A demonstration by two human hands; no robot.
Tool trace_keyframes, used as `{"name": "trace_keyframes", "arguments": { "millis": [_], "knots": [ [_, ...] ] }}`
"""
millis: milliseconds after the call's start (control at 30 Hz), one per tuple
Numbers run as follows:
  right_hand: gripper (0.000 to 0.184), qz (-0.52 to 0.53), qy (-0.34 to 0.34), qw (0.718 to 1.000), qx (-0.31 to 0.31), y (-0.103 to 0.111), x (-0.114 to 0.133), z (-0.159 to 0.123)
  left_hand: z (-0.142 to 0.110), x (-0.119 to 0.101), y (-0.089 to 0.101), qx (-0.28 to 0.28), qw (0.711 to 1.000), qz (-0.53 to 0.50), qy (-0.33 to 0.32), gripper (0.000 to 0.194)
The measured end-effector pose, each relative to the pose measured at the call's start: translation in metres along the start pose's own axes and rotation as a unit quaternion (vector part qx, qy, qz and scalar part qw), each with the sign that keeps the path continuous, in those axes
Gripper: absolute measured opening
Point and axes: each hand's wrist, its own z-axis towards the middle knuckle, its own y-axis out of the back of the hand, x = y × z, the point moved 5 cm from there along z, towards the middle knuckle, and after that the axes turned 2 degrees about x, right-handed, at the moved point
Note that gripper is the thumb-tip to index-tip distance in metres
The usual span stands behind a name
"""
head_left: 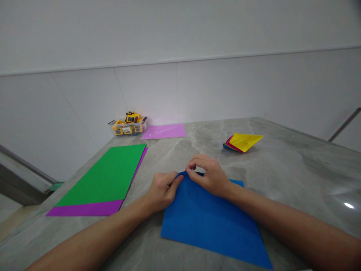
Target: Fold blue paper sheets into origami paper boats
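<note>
A sheet of blue paper (208, 222) lies in front of me, its far edge lifted and bent between my hands. My left hand (163, 190) pinches the far left corner, thumb on top. Close beside it, the thumb and index finger of my right hand (208, 174) are pressed together on the same far edge. The right forearm passes over the paper's right side and hides part of it. Farther back on the right sits a stack of folded paper pieces (244, 142), yellow on top with red and blue beneath.
On the left, green paper (104, 175) lies over purple paper (84, 209). Pink paper (165, 131) rests near the wall. A clear plastic box (128, 128) of yellow toy vehicles (133, 117) stands at the back left. Everything is on a grey marbled table (296, 180) against a white wall.
</note>
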Motion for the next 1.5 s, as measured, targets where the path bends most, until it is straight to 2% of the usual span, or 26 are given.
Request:
{"name": "trace_keyframes", "arguments": {
  "millis": [433,567,700,900,1000,1100,1167,1233,1267,1333,1433,1500],
  "knots": [
    [0.014,-0.107,-0.113,0.985,0.071,0.022,-0.034,0.002,0.000,0.007,0.039,-0.104,0.988,0.100,-0.052,0.040],
    [0.018,-0.114,-0.155,0.978,0.085,0.030,-0.055,0.000,-0.002,0.022,0.055,-0.142,0.981,0.127,-0.033,0.045],
    [0.026,-0.068,-0.212,0.970,0.103,0.040,-0.071,-0.002,-0.004,0.032,0.070,-0.169,0.975,0.145,-0.018,0.047],
    [0.030,0.000,-0.269,0.952,0.145,0.045,-0.085,-0.006,-0.004,0.036,0.072,-0.158,0.979,0.121,0.040,0.047],
    [0.027,0.000,-0.286,0.948,0.137,0.049,-0.099,-0.010,-0.005,0.042,0.072,-0.154,0.980,0.100,0.079,0.048],
    [0.026,-0.034,-0.309,0.945,0.100,0.055,-0.114,-0.014,-0.009,0.053,0.078,-0.201,0.970,0.050,0.131,0.047],
    [0.032,0.007,-0.324,0.944,0.062,0.055,-0.118,-0.017,-0.011,0.059,0.079,-0.226,0.961,-0.009,0.162,0.043],
    [0.045,0.121,-0.336,0.933,0.035,0.048,-0.115,-0.018,-0.010,0.063,0.073,-0.209,0.955,-0.089,0.189,0.029],
    [0.051,0.182,-0.339,0.922,0.034,0.041,-0.111,-0.018,-0.008,0.063,0.069,-0.193,0.952,-0.128,0.198,0.024],
    [0.055,0.264,-0.334,0.903,0.057,0.028,-0.099,-0.017,-0.005,0.061,0.062,-0.174,0.947,-0.171,0.208,0.028],
    [0.046,0.295,-0.332,0.894,0.056,0.018,-0.085,-0.017,-0.003,0.057,0.062,-0.192,0.949,-0.142,0.205,0.025],
    [0.043,0.296,-0.331,0.895,0.047,0.017,-0.082,-0.017,-0.002,0.057,0.065,-0.206,0.950,-0.114,0.207,0.031]
  ]
}}
